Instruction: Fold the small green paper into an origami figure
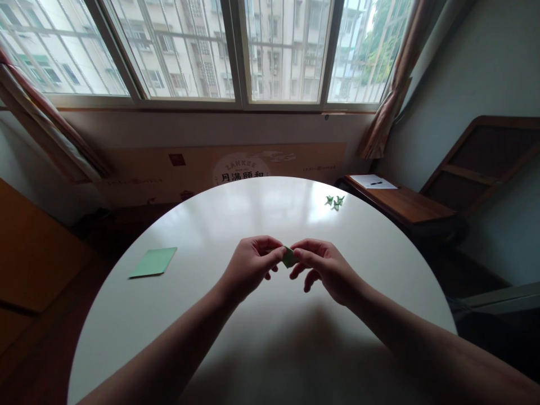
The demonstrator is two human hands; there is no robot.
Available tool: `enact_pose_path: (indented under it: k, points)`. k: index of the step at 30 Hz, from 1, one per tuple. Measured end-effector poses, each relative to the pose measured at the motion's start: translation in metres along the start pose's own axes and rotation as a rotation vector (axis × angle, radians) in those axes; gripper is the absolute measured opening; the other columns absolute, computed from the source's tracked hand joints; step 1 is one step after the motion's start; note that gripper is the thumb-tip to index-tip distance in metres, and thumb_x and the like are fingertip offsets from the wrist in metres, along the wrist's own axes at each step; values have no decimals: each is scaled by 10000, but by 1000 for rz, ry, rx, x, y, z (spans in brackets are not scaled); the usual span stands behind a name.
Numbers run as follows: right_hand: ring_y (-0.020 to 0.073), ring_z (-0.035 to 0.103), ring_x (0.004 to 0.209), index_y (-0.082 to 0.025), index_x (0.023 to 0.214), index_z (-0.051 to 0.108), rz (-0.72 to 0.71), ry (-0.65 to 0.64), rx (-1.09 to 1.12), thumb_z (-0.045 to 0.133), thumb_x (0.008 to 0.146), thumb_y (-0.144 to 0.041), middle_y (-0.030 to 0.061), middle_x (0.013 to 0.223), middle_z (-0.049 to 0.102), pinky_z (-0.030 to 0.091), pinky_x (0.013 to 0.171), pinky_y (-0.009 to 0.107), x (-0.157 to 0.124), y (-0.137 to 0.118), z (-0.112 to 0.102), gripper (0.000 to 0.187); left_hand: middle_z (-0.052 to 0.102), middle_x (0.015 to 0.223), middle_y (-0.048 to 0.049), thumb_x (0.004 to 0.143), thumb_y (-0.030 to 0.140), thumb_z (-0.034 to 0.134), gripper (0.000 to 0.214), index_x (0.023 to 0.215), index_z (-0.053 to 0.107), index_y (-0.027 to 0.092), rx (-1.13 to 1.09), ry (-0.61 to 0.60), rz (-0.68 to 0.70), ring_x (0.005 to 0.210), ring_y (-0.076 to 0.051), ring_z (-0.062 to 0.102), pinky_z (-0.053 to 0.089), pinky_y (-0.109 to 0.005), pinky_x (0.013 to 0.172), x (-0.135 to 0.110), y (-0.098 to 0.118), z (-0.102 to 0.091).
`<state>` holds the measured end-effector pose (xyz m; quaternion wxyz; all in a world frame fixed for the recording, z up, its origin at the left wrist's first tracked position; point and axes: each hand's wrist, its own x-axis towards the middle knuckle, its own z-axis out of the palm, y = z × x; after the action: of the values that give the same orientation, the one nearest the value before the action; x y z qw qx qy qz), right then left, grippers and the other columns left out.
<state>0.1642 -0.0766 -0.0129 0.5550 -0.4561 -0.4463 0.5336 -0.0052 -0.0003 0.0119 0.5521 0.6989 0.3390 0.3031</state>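
A small folded piece of green paper (pixel 288 258) is held above the middle of the white round table (pixel 202 337). My left hand (pixel 253 261) pinches its left side between thumb and forefinger. On the other side, the thumb and forefinger of my right hand (pixel 323 261) pinch it too, with the remaining fingers loosely curled. The fingertips cover much of the paper, so its exact folded shape is hidden. To the left lies a stack of flat green paper sheets (pixel 153 262). Several small folded green paper figures (pixel 336 202) sit together near the far right edge.
Beyond the table on the right stands a wooden bench or chair (pixel 409 202) bearing a white paper sheet (pixel 366 181) and a dark pen (pixel 376 183). A printed cardboard panel (pixel 295 160) stands below the barred window. An orange-brown cabinet (pixel 34 247) is at the left.
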Motion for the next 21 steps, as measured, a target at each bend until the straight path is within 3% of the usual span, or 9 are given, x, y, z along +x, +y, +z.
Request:
enact_pose_path:
  k: [21]
  points:
    - [187,704,614,-138,852,704,-150,94,-204,682,868,-374,52,722,708,495,362,190,0,4,2,238,694,693,-34,797,313,690,189,824,730,130,58,-25,17,564,-127,577,437,-189,419,-2,1,3]
